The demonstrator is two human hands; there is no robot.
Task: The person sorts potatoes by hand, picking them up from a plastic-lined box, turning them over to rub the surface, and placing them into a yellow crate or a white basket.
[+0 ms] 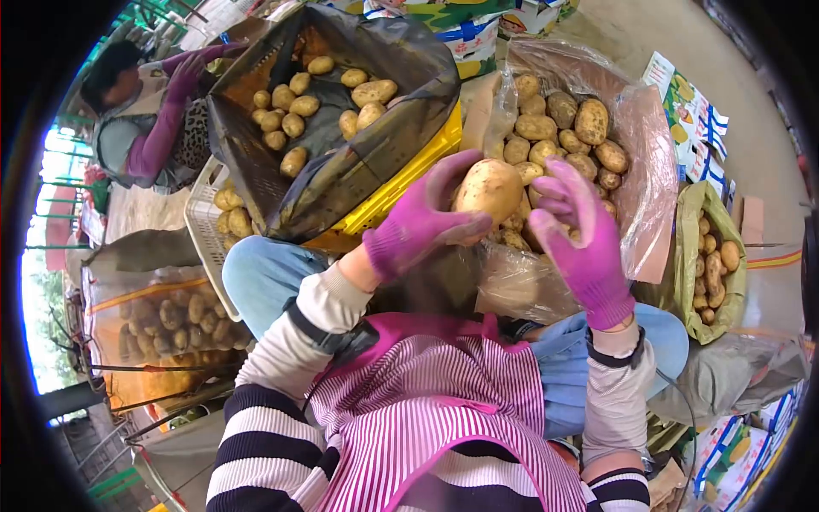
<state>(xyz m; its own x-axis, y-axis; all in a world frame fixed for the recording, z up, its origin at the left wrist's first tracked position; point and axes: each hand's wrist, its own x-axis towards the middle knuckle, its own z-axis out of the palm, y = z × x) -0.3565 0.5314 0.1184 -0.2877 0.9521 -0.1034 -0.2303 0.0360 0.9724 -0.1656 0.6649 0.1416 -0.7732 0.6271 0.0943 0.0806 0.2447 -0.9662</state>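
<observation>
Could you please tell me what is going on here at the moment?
Someone in purple gloves holds a large potato in the left hand, while the right hand is open beside it. Below is a plastic-lined box full of potatoes. A yellow crate with a dark liner holds a few more, and a small green sack holds others. A co-worker is to the left, beyond the crate.

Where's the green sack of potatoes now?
At the right of the head view: the green sack sits right of the right hand and the plastic-lined box.
</observation>
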